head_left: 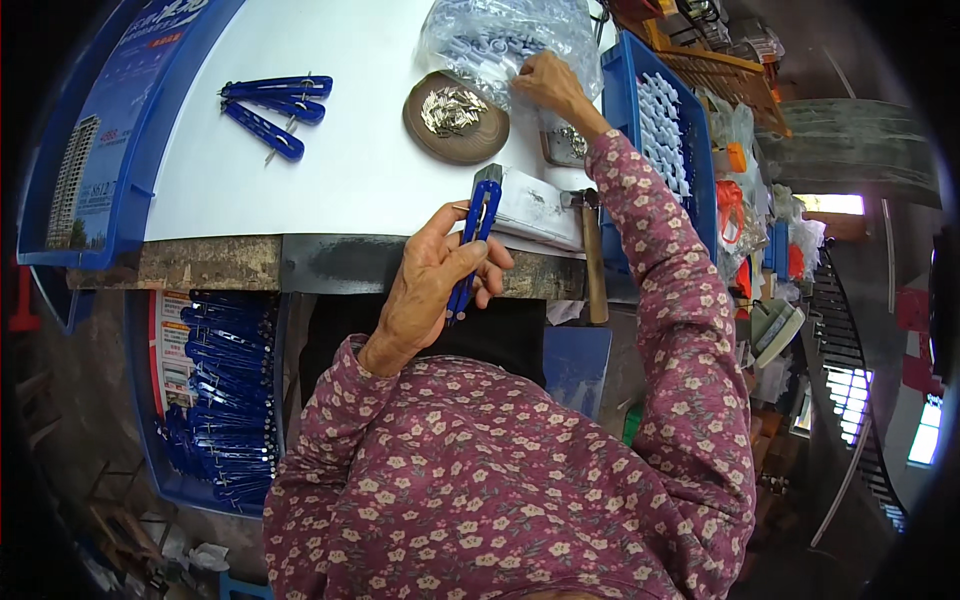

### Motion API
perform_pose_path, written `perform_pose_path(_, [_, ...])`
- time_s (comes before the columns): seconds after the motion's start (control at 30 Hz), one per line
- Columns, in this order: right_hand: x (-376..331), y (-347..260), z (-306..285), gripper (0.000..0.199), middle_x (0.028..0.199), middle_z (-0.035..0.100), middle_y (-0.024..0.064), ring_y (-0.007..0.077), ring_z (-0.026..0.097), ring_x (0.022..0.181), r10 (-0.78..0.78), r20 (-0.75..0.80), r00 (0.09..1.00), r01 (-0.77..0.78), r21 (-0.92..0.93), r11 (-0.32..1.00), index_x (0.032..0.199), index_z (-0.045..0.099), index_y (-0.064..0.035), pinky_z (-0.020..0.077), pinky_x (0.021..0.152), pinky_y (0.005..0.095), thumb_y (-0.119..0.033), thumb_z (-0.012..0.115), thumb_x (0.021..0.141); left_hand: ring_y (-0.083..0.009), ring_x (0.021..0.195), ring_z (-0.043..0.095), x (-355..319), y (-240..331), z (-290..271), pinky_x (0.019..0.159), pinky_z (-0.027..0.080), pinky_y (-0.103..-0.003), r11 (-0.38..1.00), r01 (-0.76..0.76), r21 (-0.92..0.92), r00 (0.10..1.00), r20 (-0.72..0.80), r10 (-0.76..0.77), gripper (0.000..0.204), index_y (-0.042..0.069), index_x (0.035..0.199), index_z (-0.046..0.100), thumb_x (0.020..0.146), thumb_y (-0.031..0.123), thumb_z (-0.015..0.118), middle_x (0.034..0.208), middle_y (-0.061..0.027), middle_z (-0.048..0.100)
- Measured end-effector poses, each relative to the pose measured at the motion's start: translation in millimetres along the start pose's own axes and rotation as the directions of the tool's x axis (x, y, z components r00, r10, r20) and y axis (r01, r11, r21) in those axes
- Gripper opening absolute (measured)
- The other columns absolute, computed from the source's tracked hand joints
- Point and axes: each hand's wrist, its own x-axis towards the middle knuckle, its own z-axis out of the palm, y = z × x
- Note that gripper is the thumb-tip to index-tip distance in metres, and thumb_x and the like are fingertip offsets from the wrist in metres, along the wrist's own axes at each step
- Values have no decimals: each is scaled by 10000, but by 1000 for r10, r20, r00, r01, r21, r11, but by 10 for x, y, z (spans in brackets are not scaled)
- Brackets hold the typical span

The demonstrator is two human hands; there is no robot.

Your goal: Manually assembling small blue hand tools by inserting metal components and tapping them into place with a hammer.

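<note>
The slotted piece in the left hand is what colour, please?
The slotted piece is blue, shown in the head view.

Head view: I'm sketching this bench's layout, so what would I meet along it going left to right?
Blue tray with a printed sheet → group of blue slotted tools → brown dish → hammer → blue bin of white parts.

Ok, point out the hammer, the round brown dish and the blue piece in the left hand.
Hammer (596, 262), head view, on its wooden handle.
Round brown dish (468, 150), head view, on its bare near side.
Blue piece (479, 218), head view, on its upper half.
</note>
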Motion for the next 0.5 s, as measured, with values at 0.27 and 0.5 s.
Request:
perform_pose_path(0.27, [-178, -13, -58, 335, 572, 551, 170, 243, 530, 488, -113, -72, 991, 122, 146, 982, 678, 599, 54, 423, 494, 358, -281, 612, 694, -111, 614, 569, 11, -37, 27, 467, 458, -184, 1000, -3, -24, 1000, -17, 3, 315, -15, 1121, 393, 891, 176, 490, 804, -115, 576])
perform_pose_path(0.5, [-291, 133, -132, 219, 615, 539, 19, 82, 504, 490, -60, 116, 991, -55, 784, 618, 841, 596, 13, 372, 431, 205, -187, 628, 758, -134, 631, 598, 60, -79, 93, 468, 490, -184, 1000, -1, -10, 1000, 16, 1, 271, -4, 1103, 400, 902, 158, 481, 832, -168, 587])
